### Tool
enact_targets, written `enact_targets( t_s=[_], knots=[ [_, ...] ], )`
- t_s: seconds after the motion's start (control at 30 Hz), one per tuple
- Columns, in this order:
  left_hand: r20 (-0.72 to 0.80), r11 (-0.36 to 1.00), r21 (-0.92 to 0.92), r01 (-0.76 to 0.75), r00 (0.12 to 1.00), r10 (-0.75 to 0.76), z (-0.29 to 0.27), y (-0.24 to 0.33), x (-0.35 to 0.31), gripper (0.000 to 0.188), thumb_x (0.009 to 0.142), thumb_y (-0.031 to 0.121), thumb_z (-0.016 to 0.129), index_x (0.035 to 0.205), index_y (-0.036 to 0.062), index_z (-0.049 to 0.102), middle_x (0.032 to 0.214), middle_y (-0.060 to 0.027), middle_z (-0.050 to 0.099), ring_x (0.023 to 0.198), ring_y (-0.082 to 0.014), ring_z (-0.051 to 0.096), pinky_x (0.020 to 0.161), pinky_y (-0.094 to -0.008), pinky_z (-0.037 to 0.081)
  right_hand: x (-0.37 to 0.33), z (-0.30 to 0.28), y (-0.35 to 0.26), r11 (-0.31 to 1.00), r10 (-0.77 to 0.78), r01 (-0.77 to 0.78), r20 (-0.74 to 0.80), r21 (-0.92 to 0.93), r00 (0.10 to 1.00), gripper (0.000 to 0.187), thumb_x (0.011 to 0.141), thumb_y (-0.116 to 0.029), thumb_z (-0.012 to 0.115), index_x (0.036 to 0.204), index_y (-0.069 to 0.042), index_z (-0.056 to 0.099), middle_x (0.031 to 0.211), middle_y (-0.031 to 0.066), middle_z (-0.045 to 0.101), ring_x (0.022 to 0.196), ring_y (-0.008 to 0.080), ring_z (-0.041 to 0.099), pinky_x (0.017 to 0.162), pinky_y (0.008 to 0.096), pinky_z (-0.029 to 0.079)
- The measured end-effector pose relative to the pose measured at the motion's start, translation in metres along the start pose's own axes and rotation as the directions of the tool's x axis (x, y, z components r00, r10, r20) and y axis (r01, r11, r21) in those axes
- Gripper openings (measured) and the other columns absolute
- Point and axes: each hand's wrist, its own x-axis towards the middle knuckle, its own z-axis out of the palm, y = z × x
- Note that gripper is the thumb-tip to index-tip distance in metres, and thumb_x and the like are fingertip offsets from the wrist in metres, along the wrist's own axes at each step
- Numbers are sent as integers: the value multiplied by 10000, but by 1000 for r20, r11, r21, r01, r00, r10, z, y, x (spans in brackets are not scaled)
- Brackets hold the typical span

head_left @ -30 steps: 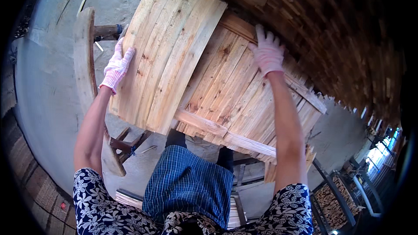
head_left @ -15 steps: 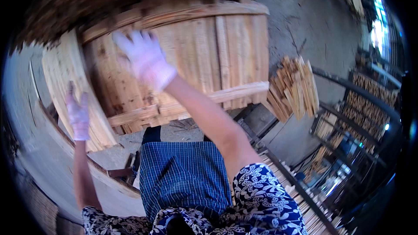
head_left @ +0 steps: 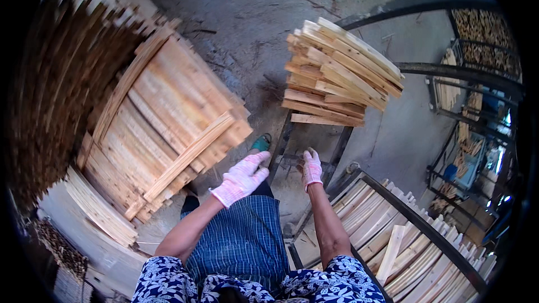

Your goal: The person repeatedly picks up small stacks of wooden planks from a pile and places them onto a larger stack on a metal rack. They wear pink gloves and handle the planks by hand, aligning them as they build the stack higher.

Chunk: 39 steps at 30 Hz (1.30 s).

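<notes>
Grey floor (head_left: 252,14), scrap-strewn; loose boards (head_left: 337,73) stacked on dark frame (head_left: 282,143).
Left hand (head_left: 242,178): grip wide; right hand (head_left: 312,169): grip cannot be told.

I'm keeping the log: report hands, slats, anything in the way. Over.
Left hand and right hand open, nothing seen held. Slats piled on black stand ahead. Black rail to right of right forearm.

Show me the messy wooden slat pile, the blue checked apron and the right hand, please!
Messy wooden slat pile (head_left: 347,77), head view: on a slat near its middle.
Blue checked apron (head_left: 238,241), head view: on the cloth's middle.
Right hand (head_left: 312,171), head view: on the middle of its pink-and-white glove.
</notes>
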Motion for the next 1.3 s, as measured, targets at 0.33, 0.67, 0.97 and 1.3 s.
enact_targets(
  t_s=[0.33,0.67,0.97,1.3],
  knots=[
    [39,752,532,-389,899,437,-14,80,236,384,987,280,609,1271,22,616,1250,-207,641,1180,-359,611,1029,-421,491,133,38,-154,773,-84,-25,142,634,986,519,986,-343,623,1415,-123,429,973,72,580,823,211,601,682,411,523],
    [80,333,929,-161,966,244,-113,154,518,858,935,709,492,1474,41,464,1467,-232,509,1409,-377,428,1161,-442,365,221,68,-228,458,344,-309,154,833,926,1011,872,-597,725,1570,-47,242,1608,263,257,1470,453,283,1172,603,308],
    [210,294,943,-155,964,-165,-95,177,521,967,830,834,515,1519,159,454,1351,-198,636,1264,-353,605,1057,-431,474,202,71,-227,37,115,-268,262,963,958,846,856,-678,677,1488,-172,430,1529,110,430,1378,336,415,1188,581,269],
    [582,873,487,-10,749,-316,-33,183,451,1148,801,816,605,1550,-6,317,1523,-265,419,1448,-360,368,1192,-448,309,177,43,-163,339,-62,-35,59,940,996,995,840,-779,598,1598,-247,234,1623,63,278,1477,307,288,1192,575,282]
  ],
)
